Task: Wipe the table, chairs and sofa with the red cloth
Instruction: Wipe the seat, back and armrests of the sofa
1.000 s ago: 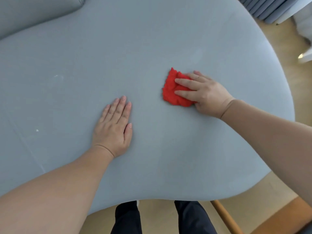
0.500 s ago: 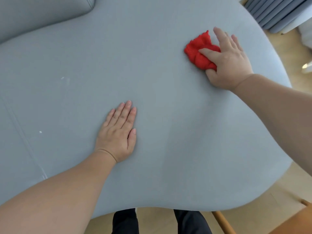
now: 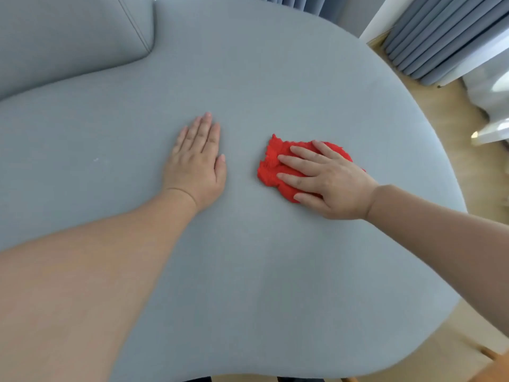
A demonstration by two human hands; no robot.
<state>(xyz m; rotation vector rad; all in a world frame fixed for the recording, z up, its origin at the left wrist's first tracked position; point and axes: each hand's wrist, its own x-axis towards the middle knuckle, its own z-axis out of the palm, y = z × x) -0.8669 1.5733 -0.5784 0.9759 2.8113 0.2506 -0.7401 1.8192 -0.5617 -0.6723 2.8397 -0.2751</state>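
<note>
Two hands, one cloth. My left hand [image 3: 197, 164] lies flat on the sofa seat [image 3: 275, 78], fingers straight and pressed together. At its 3 o'clock, near but apart, my right hand [image 3: 330, 183] presses the red cloth [image 3: 271, 166] into the seat, fingers straight and slightly spread on top of it. The cloth is bright red and bunched into a crumpled wad with a ragged edge sticking out past my fingertips. The seat is smooth grey-blue fabric with a rounded edge. One back cushion [image 3: 68, 42] sits at 10 o'clock, pleated grey curtains [image 3: 440, 37] hang at 1 o'clock, and pale wooden floor [image 3: 454, 111] shows at 2 o'clock.
</note>
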